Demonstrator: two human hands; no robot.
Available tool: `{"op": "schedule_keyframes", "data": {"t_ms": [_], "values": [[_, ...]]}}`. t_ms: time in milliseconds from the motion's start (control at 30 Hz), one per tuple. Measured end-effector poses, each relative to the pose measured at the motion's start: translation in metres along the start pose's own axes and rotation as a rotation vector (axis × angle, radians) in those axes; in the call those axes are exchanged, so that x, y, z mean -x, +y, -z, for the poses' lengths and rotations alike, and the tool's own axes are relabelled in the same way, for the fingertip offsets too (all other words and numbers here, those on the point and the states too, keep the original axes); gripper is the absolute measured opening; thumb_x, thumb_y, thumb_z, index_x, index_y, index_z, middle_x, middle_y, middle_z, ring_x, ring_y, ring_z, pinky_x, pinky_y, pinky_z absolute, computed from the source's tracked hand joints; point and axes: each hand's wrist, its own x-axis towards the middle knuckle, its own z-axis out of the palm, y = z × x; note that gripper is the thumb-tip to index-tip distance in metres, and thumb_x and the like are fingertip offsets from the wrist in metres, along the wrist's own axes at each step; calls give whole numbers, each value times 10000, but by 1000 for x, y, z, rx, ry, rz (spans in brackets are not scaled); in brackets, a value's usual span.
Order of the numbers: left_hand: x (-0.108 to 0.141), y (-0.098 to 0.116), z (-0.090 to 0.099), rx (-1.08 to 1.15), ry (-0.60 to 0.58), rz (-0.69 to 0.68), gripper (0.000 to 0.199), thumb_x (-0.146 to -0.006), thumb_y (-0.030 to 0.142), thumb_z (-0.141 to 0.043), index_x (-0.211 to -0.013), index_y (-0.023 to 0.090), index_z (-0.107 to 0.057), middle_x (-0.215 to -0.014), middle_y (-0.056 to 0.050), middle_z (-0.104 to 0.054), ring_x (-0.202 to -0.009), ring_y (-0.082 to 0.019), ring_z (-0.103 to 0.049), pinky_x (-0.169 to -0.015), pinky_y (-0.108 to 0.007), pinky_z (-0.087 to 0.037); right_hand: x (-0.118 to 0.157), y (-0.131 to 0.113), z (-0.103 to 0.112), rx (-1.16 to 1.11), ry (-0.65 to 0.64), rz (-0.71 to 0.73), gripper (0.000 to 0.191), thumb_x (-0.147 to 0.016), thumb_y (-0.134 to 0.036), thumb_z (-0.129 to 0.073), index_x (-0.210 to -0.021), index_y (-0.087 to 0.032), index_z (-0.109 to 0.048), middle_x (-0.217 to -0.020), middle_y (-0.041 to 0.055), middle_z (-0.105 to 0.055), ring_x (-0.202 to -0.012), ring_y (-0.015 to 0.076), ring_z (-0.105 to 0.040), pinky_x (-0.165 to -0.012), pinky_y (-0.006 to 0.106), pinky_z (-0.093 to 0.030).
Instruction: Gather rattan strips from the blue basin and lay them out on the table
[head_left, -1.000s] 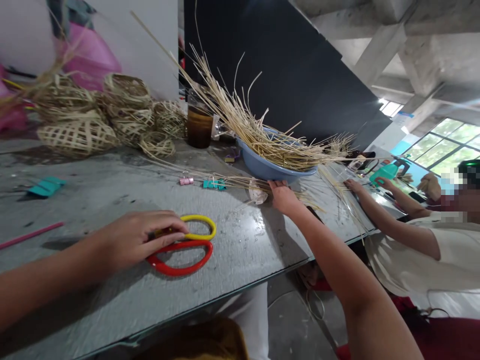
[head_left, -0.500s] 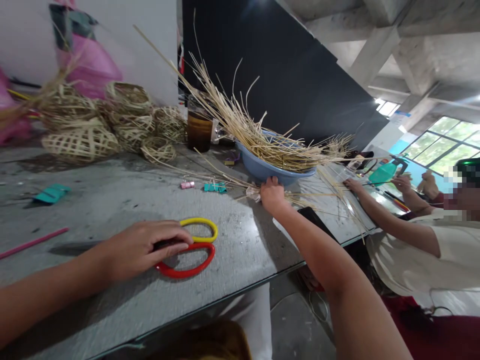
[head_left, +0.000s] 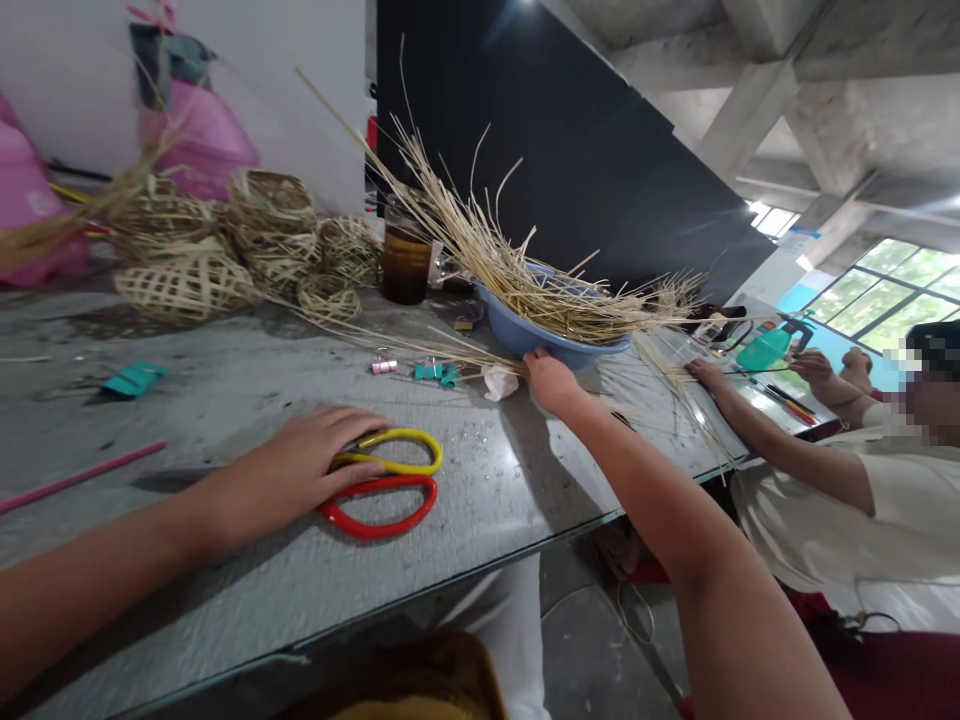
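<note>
My left hand (head_left: 322, 450) lies across the middle of a pair of scissors (head_left: 379, 535) with one yellow and one red handle loop. Its fingers are stretched out, and a gap shows between them and the thumb. The blades are mostly under the hand and wrist. Farther off, my right hand (head_left: 553, 380) is closed on thin straw-coloured strips (head_left: 472, 352) lying on the table, close against the front of a blue basin (head_left: 517, 330). Its fingertips are partly hidden. A crumpled white tissue (head_left: 499, 382) lies just left of it. The basin holds a large bundle of similar strips (head_left: 555, 300).
Several woven baskets (head_left: 187, 280) stand at the back left beside a dark brown jar (head_left: 405, 260). Teal clips (head_left: 135, 378), a pink clip (head_left: 384, 366) and a pink stick (head_left: 90, 475) lie on the table (head_left: 262, 620). A co-worker's arm (head_left: 780, 430) reaches in from the right.
My right hand has shifted slightly right, uncovering the white tissue. The fingers and thumb of my left hand have spread apart over the scissors. The view has turned slightly left.
</note>
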Motion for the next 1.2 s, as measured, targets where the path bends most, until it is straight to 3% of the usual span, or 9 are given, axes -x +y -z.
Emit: {"op": "schedule_keyframes", "data": {"t_ms": [233, 433, 533, 633, 800, 933, 1033, 1100, 1200], "values": [[-2, -6, -6, 86, 49, -20, 355, -907, 549, -681, -1112, 285, -801, -1287, -108, -790, -1275, -378, -653, -1179, -462, -410, -2, -9, -15, 14, -11, -63, 411, -1064, -74, -387, -1315, -136, -706, -1392, 212, -689, -1328, 256, -645, -1078, 359, -533], [-4, 11, 14, 86, 65, -16, 338, -890, 553, -654, -1039, 292, -808, -1252, -99, -802, -1257, -375, -671, -1177, -455, -429, 1, -19, -14, 18, 40, -103, 423, -1074, -108, -367, -1404, -107, -633, -1422, 270, -663, -1376, 294, -622, -1098, 411, -528], [-8, 22, 21, 146, 52, 21, 351, -867, 572, -667, -1003, 287, -821, -1183, -105, -817, -1116, -367, -722, -1068, -447, -518, -1, -20, -2, 8, 42, -107, 467, -1084, -103, -334, -1514, -119, -516, -1298, 246, -733, -1212, 277, -725, -1042, 414, -557], [-20, 33, 22, 287, -3, 107, 409, -822, 593, -724, -1038, 258, -815, -1092, -113, -821, -969, -345, -750, -870, -426, -598, -3, -17, 17, -6, 79, -60, 454, -1094, -100, -300, -1497, -158, -499, -1312, 214, -730, -1158, 263, -755, -964, 368, -581], [-52, 58, 8, 678, 1, 275, 593, -751, 521, -849, -1232, 190, -742, -1077, -135, -787, -825, -280, -748, -644, -355, -556, 1, -25, 48, -6, 139, -1, 367, -1103, -123, -327, -1358, -189, -583, -1337, 185, -718, -1154, 271, -751, -934, 361, -581], [-78, 75, -4, 960, 58, 329, 552, -738, 383, -908, -1211, 186, -702, -1086, -122, -748, -808, -234, -729, -628, -330, -505, 8, -38, 75, -39, 232, 9, 362, -1130, -179, -314, -1361, -199, -592, -1309, 166, -738, -1129, 274, -749, -933, 372, -574], [-91, 77, -4, 1054, 83, 261, 518, -714, 392, -947, -1123, 183, -708, -1010, -91, -745, -808, -199, -691, -654, -306, -482, 11, -37, 90, -60, 272, 56, 351, -1140, -236, -341, -1358, -194, -613, -1267, 161, -760, -1121, 282, -750, -951, 377, -568], [-92, 73, -2, 1067, 71, 204, 540, -662, 425, -981, -1077, 186, -729, -1019, -89, -755, -832, -197, -678, -661, -295, -473, 11, -31, 91, -71, 219, 99, 336, -1130, -268, -395, -1340, -190, -645, -1241, 157, -774, -1130, 289, -753, -963, 375, -569], [-83, 67, 0, 973, 14, 187, 495, -642, 508, -969, -972, 196, -771, -989, -94, -762, -837, -216, -667, -642, -298, -463, 7, -24, 70, -59, 58, 102, 306, -1094, -299, -511, -1299, -185, -708, -1292, 164, -767, -1209, 289, -737, -999, 352, -570]]}}
